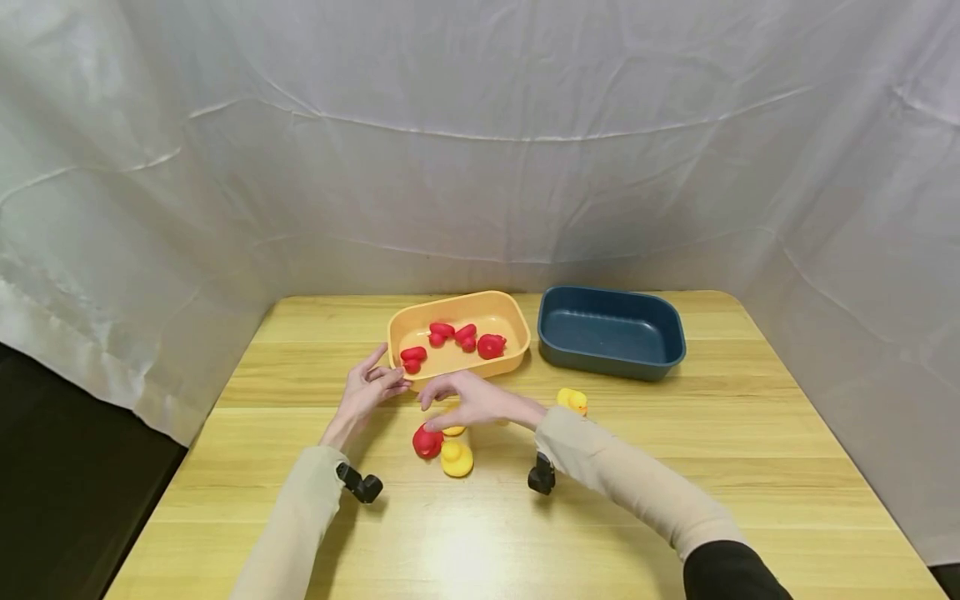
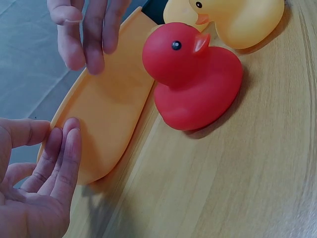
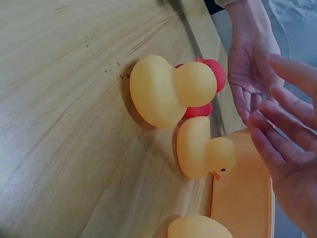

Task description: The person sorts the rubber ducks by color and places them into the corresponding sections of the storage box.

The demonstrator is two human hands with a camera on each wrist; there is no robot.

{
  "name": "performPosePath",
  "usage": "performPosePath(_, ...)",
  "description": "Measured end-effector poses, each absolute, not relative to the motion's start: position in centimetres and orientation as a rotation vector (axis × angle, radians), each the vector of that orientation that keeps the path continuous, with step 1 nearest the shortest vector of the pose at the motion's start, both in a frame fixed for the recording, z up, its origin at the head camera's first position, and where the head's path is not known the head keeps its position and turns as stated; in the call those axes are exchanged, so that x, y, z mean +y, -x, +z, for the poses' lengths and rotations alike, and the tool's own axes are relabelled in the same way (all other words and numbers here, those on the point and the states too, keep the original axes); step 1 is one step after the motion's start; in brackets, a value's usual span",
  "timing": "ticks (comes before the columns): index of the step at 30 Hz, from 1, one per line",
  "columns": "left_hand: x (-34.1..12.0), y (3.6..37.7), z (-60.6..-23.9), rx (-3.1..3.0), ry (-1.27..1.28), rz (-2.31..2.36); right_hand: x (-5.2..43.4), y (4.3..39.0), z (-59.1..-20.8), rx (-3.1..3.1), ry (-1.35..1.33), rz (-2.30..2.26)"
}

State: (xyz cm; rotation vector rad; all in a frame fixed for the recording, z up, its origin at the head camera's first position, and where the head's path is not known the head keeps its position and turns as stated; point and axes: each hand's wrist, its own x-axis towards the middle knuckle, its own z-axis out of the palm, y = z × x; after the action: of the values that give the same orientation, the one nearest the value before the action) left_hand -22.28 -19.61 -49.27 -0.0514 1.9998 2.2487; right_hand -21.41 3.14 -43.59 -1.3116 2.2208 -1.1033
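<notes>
My left hand (image 1: 365, 390) holds the front left corner of an orange basin (image 2: 114, 84), fingertips on its outer wall and one digit at the rim. Several red rubber ducks (image 1: 491, 346) lie in that basin. My right hand (image 1: 468, 398) hovers by the basin's front rim, fingers loosely bent and holding nothing. Below it on the table sit a red duck (image 2: 198, 91) and a yellow duck (image 3: 156, 91). Another yellow duck (image 3: 193, 148) stands close to the basin wall, partly hidden by the right hand in the head view.
A dark blue basin (image 1: 611, 362) stands to the right of the orange one, with no ducks showing inside. One more yellow duck (image 1: 572, 400) is on the wooden table (image 1: 750, 467), beyond the right forearm. Pale curtains (image 1: 525, 167) hang behind and beside the table.
</notes>
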Motion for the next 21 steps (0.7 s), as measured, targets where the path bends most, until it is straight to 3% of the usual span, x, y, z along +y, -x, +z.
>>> performPosePath(13,-18.8,21.1,-47.1,2.0,0.051,2.253,2.4,21.4,-44.2,2.259,1.292,-0.905)
performPosePath(21,-19.4,21.7,-48.2,1.985,-0.011,2.25,2.0,21.5,-45.2,2.282,1.312,-0.832)
